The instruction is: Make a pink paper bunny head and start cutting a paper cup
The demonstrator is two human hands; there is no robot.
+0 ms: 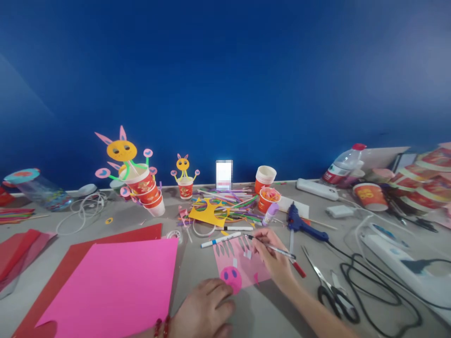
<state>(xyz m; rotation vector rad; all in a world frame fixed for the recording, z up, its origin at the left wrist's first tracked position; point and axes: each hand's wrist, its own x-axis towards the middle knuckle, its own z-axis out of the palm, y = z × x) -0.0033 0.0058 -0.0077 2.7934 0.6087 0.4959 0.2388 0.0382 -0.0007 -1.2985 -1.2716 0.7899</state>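
Observation:
My right hand (pixel 271 249) is closed around a slim marker pen (pixel 280 251), whose tip points left over a light pink sheet (pixel 253 272). Grey leaf-shaped cut-outs or holes and small white bits show on that sheet. At the sheet's lower left lies a bright pink paper circle (pixel 234 284) with two purple ovals like eyes. My left hand (pixel 207 305) has curled fingers, and its fingertips hold the circle's lower left edge. A white and blue marker (pixel 220 240) rests along the sheet's top edge. Beyond it lies another white marker with a black cap (pixel 237 228).
Left are large pink (pixel 130 281) and red sheets (pixel 79 258). Behind stand paper-cup figures (pixel 143 183), a cut yellow sheet (pixel 207 213) and coloured pipe cleaners (pixel 243 199). To the right lie a blue glue gun (pixel 303 223), scissors (pixel 329 286), cables and a power strip (pixel 391 258).

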